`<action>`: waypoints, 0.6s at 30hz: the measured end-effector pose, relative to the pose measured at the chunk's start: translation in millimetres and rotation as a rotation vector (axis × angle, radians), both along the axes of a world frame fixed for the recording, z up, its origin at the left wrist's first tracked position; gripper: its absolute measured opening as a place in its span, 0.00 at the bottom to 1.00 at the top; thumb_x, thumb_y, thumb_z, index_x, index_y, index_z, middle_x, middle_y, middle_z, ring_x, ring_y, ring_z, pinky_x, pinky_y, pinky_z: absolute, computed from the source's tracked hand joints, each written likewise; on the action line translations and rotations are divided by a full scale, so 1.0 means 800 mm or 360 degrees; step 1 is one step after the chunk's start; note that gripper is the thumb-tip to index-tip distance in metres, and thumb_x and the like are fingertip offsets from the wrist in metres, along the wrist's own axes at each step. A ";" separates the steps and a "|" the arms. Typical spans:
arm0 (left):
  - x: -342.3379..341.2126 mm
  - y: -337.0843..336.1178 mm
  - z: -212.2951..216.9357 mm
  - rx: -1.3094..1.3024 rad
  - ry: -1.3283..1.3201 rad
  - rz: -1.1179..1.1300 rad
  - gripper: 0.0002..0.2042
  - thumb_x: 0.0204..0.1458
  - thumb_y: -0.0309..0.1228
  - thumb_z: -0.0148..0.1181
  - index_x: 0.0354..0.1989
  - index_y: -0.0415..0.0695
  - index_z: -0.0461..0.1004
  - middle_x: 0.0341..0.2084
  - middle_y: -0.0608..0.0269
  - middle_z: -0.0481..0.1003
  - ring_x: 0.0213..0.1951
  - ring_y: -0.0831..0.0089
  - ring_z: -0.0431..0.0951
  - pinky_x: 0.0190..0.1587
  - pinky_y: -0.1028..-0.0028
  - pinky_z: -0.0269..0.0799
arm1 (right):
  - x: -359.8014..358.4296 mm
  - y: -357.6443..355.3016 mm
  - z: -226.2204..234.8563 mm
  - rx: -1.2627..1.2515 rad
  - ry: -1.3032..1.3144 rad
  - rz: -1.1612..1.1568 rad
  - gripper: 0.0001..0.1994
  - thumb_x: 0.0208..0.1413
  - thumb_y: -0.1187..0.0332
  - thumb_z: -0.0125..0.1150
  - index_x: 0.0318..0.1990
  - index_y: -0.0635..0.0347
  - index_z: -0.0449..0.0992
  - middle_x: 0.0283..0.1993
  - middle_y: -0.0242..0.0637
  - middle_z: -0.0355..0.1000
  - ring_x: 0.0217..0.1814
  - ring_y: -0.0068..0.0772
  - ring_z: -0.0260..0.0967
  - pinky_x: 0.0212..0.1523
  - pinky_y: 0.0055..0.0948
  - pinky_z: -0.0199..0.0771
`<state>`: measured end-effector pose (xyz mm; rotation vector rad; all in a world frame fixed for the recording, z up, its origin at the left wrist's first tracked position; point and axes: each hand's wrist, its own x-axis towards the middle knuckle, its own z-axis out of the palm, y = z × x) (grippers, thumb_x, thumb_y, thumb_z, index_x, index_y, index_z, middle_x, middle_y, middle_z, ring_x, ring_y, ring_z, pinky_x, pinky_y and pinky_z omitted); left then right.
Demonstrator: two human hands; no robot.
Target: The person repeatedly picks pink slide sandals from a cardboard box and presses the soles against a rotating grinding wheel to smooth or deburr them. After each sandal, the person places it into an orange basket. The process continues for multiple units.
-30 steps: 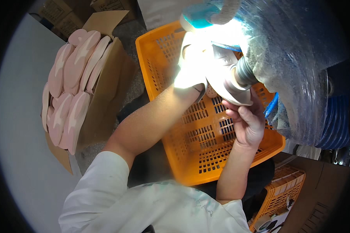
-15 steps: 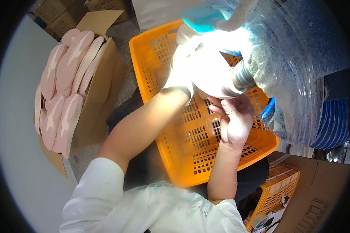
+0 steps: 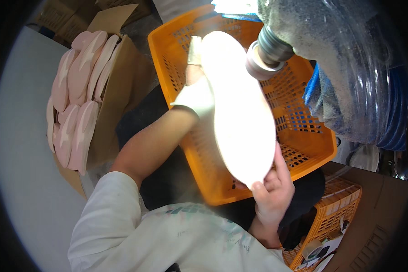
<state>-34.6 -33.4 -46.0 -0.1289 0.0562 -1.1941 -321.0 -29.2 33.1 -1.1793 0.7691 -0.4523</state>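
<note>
A long shoe sole (image 3: pixel 242 118), bleached white by the bright light, lies lengthwise between my hands above the orange basket. My left hand (image 3: pixel 196 88), in a white covering with a wrapped finger showing, grips the sole's left side; its other fingers are hidden behind the sole. My bare right hand (image 3: pixel 273 192) pinches the sole's near end between thumb and fingers. Beside the sole's upper right edge is a round spindle head (image 3: pixel 262 63) with a ribbed grey shaft. Glare hides whether the sole touches it.
The orange slotted basket (image 3: pixel 204 183) sits beneath my hands. On the left, a cardboard box (image 3: pixel 118 97) holds several pink soles (image 3: pixel 81 77). Dusty plastic sheeting (image 3: pixel 331 90) and a blue ribbed hose (image 3: pixel 392 122) hang at right. Another orange basket (image 3: pixel 335 204) stands lower right.
The sole has come down toward me, away from the brightest glare, and its full length now shows. My right hand has moved nearer to me with its end. The spindle head is more exposed.
</note>
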 end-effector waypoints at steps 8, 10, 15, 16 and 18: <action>-0.065 -0.025 0.008 0.0182 -0.0513 0.0095 0.38 0.59 0.68 0.49 0.60 0.43 0.72 0.52 0.52 0.78 0.55 0.56 0.76 0.60 0.55 0.74 | -0.066 -0.007 0.025 0.0038 -0.0200 -0.0258 0.46 0.51 0.72 0.61 0.73 0.84 0.43 0.62 0.72 0.68 0.52 0.52 0.80 0.45 0.36 0.86; -0.059 -0.026 0.013 0.0225 -0.0516 0.0105 0.39 0.59 0.68 0.48 0.60 0.43 0.72 0.52 0.52 0.78 0.55 0.56 0.76 0.60 0.54 0.74 | -0.049 -0.006 0.016 0.0086 -0.0247 -0.0389 0.47 0.50 0.69 0.62 0.72 0.86 0.43 0.57 0.73 0.71 0.40 0.52 0.84 0.31 0.33 0.90; -0.004 -0.041 0.021 0.0316 -0.0545 0.0260 0.40 0.58 0.70 0.47 0.61 0.44 0.72 0.53 0.53 0.77 0.56 0.56 0.76 0.60 0.53 0.74 | 0.002 -0.038 0.012 0.0116 -0.0370 -0.0174 0.46 0.47 0.67 0.58 0.71 0.87 0.46 0.56 0.71 0.73 0.35 0.42 0.84 0.32 0.27 0.89; 0.010 -0.047 0.021 0.0330 -0.0552 0.0310 0.41 0.58 0.70 0.46 0.61 0.44 0.72 0.53 0.53 0.77 0.56 0.56 0.76 0.60 0.53 0.74 | 0.011 -0.044 0.011 0.0113 -0.0376 -0.0146 0.46 0.47 0.67 0.58 0.71 0.87 0.46 0.56 0.71 0.73 0.35 0.42 0.84 0.33 0.27 0.89; 0.036 -0.061 0.022 0.0348 -0.0546 0.0383 0.41 0.58 0.71 0.46 0.61 0.44 0.72 0.53 0.53 0.77 0.56 0.56 0.76 0.60 0.53 0.74 | 0.025 -0.058 0.010 0.0100 -0.0383 -0.0097 0.46 0.47 0.67 0.57 0.72 0.86 0.46 0.55 0.70 0.73 0.35 0.41 0.84 0.33 0.27 0.89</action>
